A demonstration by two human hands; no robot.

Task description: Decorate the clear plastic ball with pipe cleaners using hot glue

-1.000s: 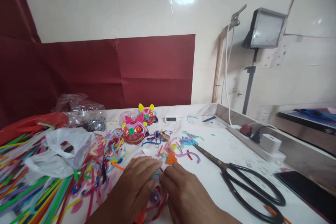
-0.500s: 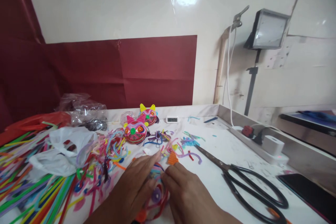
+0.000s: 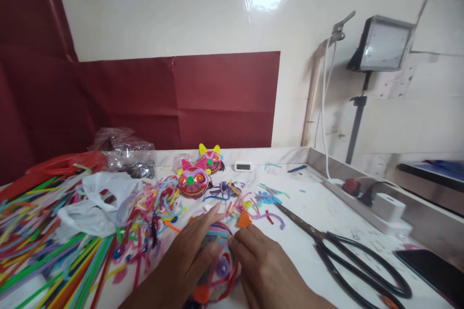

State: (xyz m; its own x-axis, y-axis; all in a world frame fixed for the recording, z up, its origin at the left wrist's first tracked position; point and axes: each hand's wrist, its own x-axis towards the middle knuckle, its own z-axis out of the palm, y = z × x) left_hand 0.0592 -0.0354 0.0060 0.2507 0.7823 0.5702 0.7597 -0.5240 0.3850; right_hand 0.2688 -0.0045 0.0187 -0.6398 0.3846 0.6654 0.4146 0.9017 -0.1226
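A round face craft made of pipe cleaners, with a purple nose and blue and red strands, lies on the table between my hands. My left hand is closed over its left side, thumb across the surface. My right hand has curled fingers pressed on its right edge; the fingertips are hidden. By the right knuckles is a ridged orange ear-shaped piece; whether it is attached to the craft I cannot tell. Another orange piece shows on the craft's near side.
Behind stand a pink-eared face and a yellow-eared face. Pipe cleaners and a white plastic bag cover the left. On the right lie large scissors, a power strip and a phone. A small clock sits behind.
The view has turned slightly left, so everything sits further right. More of the craft shows between my hands, which keep nearly the same hold.
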